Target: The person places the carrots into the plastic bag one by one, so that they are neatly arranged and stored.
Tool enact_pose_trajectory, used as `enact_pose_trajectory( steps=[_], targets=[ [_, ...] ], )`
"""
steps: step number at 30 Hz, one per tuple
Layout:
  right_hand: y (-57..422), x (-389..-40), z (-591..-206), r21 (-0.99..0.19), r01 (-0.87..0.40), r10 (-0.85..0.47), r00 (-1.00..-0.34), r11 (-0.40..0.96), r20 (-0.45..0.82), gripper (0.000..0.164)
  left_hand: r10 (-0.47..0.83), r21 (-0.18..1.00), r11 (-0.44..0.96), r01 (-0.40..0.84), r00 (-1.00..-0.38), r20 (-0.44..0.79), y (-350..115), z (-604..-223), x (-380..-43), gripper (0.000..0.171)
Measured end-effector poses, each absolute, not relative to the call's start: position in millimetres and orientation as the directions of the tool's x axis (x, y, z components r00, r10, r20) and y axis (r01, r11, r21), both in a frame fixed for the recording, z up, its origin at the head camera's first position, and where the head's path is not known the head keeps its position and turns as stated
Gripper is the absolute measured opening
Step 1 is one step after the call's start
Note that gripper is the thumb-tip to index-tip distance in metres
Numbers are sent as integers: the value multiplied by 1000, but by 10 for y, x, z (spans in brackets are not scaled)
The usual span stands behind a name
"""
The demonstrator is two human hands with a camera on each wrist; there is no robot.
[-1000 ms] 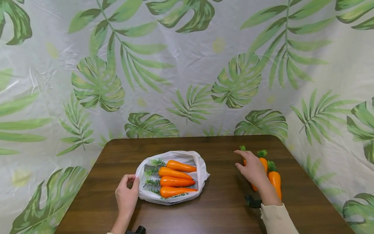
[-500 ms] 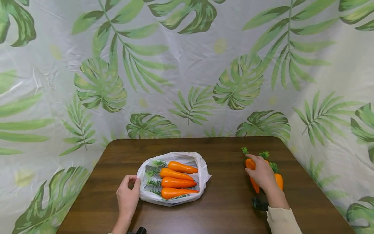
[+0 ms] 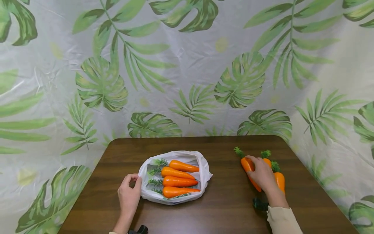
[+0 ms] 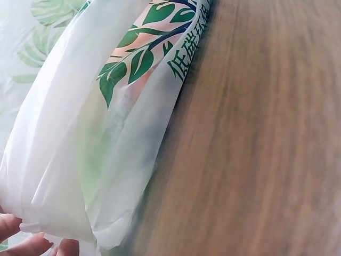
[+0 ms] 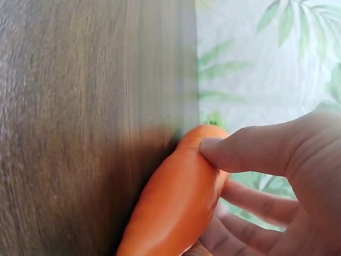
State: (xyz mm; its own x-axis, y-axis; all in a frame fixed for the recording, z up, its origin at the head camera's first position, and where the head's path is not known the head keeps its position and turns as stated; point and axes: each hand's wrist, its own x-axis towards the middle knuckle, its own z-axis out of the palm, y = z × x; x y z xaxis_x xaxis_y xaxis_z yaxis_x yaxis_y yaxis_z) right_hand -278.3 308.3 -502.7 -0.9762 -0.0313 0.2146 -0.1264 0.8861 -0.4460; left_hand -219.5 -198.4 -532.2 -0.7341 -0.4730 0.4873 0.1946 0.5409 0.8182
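A white plastic bag (image 3: 205,177) lies open on the table in the head view, with several orange carrots (image 3: 179,181) side by side inside, green tops to the left. My left hand (image 3: 128,195) pinches the bag's left rim; in the left wrist view its fingertips (image 4: 32,245) show at the bag's edge. On the right, my right hand (image 3: 263,174) grips a carrot (image 3: 247,165) between thumb and fingers, its green top pointing up and left. In the right wrist view the thumb presses on the thick end of this carrot (image 5: 170,202).
Two more carrots lie just right of my right hand; one shows its orange body (image 3: 279,182), the other (image 3: 266,161) is mostly hidden by the hand. The brown wooden table (image 3: 187,216) ends at a leaf-patterned sheet (image 3: 193,65) behind.
My right hand has come down and to the right onto a carrot and taken hold of it. That carrot's leafy end has swung left. My left hand stays at the bag's rim.
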Motion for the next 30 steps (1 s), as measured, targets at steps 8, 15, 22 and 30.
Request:
enact_pose_trajectory(
  steps=[8, 15, 22, 30],
  targets=[
    [3061, -2752, -5008, -446, -121, -63, -988, 887, 143, 68, -466, 824, 535, 188, -747, 474, -1985, -5299, -2185, 7],
    [3010, -2673, -4914, -440, -105, -102, -994, 892, 29, 74, -465, 818, 544, 185, -745, 478, -1964, -5314, -2181, 6],
    [2975, -2674, -4862, -426, -114, -134, -991, 898, -19, 79, -465, 824, 539, 177, -753, 466, -1965, -5309, -2190, 4],
    [2958, -2679, -4835, -433, -128, -153, -988, 892, -23, 80, -474, 824, 536, 182, -742, 473, -1975, -5315, -2182, 4]
  ],
)
